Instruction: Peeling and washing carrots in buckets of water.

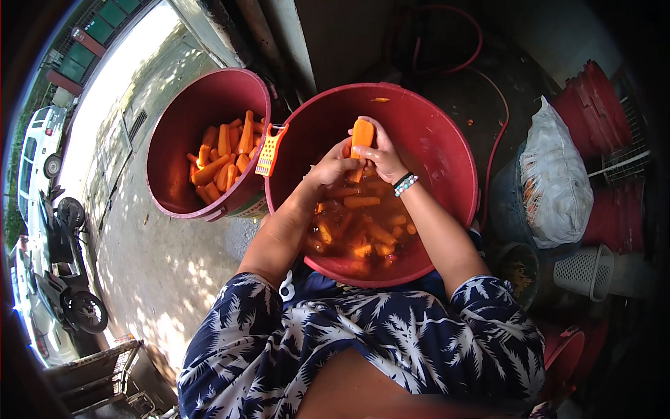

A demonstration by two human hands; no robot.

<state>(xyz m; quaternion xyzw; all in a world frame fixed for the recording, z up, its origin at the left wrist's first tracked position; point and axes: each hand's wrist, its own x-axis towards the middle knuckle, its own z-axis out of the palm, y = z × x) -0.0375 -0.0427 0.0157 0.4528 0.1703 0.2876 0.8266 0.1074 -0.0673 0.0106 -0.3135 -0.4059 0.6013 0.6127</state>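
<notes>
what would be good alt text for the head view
The left hand and right hand hold a carrot over a large red tub where more carrots sit in murky water. To the left, a second red tub holds piled carrots, with an orange grater between the tubs' rims.

Downward fisheye view from head height

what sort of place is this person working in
Probably a semi-outdoor vegetable-preparation spot beside a driveway or yard: a large round red plastic tub holds water and orange carrots, near sunlit grey concrete paving, with a white vehicle beyond.
</notes>
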